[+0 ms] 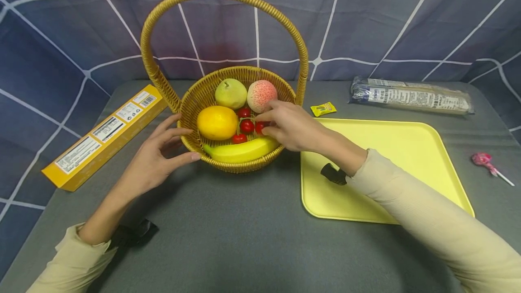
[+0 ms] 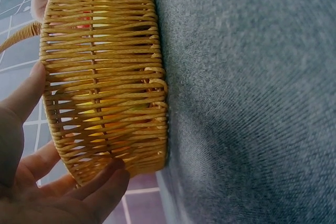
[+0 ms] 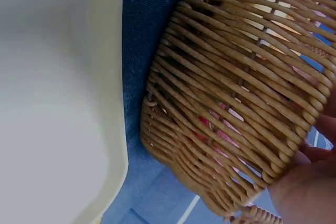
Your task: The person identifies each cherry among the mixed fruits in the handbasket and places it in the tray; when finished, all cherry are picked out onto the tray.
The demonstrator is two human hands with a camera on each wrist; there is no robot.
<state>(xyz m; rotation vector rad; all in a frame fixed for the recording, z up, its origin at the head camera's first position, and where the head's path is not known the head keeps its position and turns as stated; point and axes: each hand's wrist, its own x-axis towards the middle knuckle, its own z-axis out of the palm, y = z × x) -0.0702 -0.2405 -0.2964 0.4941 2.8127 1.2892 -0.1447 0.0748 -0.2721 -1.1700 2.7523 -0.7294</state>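
Observation:
A woven wicker basket [image 1: 228, 166] with a tall arched handle stands on the grey cloth. Inside lie a green pear-like fruit [image 1: 231, 94], a pink speckled peach [image 1: 262, 96], a yellow lemon-shaped fruit [image 1: 217, 123], a banana [image 1: 242, 150] and several red cherries [image 1: 246, 125]. My left hand [image 1: 152, 159] holds the basket's left side, thumb and fingers spread along rim and wall; the left wrist view shows this wicker wall [image 2: 105, 77] close up. Over the right rim reaches my right hand [image 1: 291, 125], bent fingers around a cherry; whether they pinch it is hidden.
Right of the basket lies a yellow tray [image 1: 407, 157], under my right forearm. Beyond it are a small yellow packet [image 1: 323, 109], a clear-wrapped package [image 1: 411, 96] and a pink lollipop [image 1: 484, 160]. A long orange box [image 1: 103, 137] lies at the left.

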